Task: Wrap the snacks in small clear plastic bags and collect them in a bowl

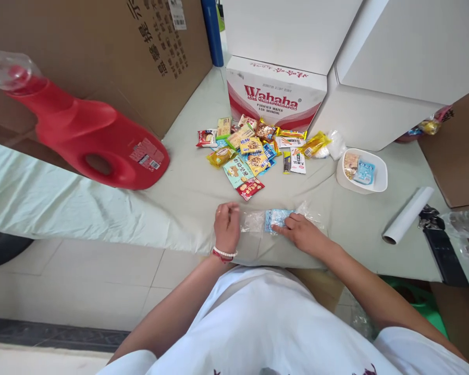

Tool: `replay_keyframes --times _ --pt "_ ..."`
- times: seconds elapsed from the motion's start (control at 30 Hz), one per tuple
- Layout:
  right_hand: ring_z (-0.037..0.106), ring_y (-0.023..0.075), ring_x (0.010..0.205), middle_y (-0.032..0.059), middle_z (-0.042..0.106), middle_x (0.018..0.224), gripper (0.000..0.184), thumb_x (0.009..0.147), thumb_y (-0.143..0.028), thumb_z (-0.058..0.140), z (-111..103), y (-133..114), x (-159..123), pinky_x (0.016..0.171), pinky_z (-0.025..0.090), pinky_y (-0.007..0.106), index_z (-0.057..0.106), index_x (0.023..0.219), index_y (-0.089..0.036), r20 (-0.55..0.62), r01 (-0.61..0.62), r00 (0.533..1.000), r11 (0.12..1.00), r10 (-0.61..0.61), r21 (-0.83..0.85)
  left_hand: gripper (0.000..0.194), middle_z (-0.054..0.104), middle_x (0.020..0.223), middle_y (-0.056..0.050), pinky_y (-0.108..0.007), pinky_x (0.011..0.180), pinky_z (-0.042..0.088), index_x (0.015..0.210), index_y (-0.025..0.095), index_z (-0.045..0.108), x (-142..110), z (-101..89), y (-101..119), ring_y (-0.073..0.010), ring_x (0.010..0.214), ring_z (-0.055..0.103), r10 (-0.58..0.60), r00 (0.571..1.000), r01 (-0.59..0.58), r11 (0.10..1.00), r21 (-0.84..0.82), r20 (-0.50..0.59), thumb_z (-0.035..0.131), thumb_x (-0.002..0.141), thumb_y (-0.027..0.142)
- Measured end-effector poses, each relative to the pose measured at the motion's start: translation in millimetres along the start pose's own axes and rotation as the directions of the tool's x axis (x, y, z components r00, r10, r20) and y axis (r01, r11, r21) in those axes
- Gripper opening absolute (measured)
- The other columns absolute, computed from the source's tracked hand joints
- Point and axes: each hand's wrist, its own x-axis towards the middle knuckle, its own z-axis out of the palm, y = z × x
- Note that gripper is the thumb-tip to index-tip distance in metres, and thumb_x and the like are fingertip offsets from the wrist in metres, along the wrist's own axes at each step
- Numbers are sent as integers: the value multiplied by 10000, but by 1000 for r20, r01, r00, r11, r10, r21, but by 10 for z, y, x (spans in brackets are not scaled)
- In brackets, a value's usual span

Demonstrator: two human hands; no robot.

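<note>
A light-blue snack packet (279,217) lies flat on the table, near its front edge, with clear plastic wrap (253,221) reaching out on both sides of it. My right hand (305,235) is closed on the packet's right part, thumb stretched across its lower edge and the other fingers bent on top. Just left of the wrap is my left hand (226,226), its fingers curled together and slightly blurred. Whatever those fingers hold, if anything, is hidden. A red snack packet (250,188) at the near end of the snack pile lies beyond both hands.
Assorted wrapped snacks (254,148) are heaped before a Wahaha carton (275,96). A white tub (361,172) holding packets stands right, near a white roll (408,214) and a black strap-like item (444,255). A large red jug (101,135) and brown carton (113,57) occupy the left.
</note>
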Motion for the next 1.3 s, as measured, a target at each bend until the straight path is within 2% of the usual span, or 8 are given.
replay_keyframes --times 0.13,0.23,0.4,0.53,0.67,0.87,1.03,1.3 --pt "481 243 906 91 591 941 459 997 -117 499 -78 -15 -53 789 394 361 627 1397 -303 -51 -50 997 998 52 32 278 598 1380 -144 -572 1037 440 1052 223 712 58 100 147 -389 1324 462 131 963 -196 940 279 235 720 812 365" --pt "494 263 1006 130 597 1252 382 1005 -216 543 -82 -20 -177 826 423 392 664 1348 -332 -112 -132 984 990 136 41 63 647 1266 -116 -527 968 476 839 219 710 17 76 137 -369 1233 521 152 934 -248 926 284 323 713 782 246" --pt "502 282 1069 103 493 1510 449 1013 -196 501 103 -56 -309 895 476 453 620 1411 -367 -142 -205 965 972 220 111 126 613 722 -2 -329 699 509 766 212 619 -47 -20 233 -181 702 590 18 949 -29 999 28 314 636 856 300" --pt "528 281 1096 101 467 1543 493 992 -163 507 180 -87 -290 955 489 478 595 1435 -360 -141 -210 960 956 241 206 139 634 716 18 -275 588 513 877 207 629 -88 269 502 -141 603 595 -40 894 147 967 -209 447 590 905 337" --pt "575 264 1149 120 533 1479 448 978 -155 474 137 -30 -346 1000 494 482 626 1374 -300 -226 -127 944 896 241 427 234 671 959 -75 -363 835 575 1014 185 694 -129 631 612 -198 868 662 172 848 -163 985 -62 501 493 900 148" --pt "641 248 914 151 659 1166 426 978 -446 522 112 199 -334 817 546 406 627 1306 -197 -240 -551 537 551 809 627 343 598 1097 -107 -376 908 549 1162 196 643 -273 712 550 -227 996 616 317 744 -470 874 125 588 444 914 66" --pt "615 226 818 55 674 814 248 943 -414 566 -28 250 -500 820 502 381 709 886 -219 -80 -540 658 543 749 643 346 608 1152 -106 -307 702 518 1309 225 591 -332 666 568 -225 1006 624 256 756 -485 838 252 602 448 999 168" --pt "680 248 887 129 685 1043 501 953 -632 469 -85 195 -850 741 550 377 614 1158 -199 20 -627 330 203 944 752 379 643 1166 -104 -296 617 445 1364 233 575 -371 683 523 -224 1039 618 293 748 -553 771 316 595 460 1011 155"
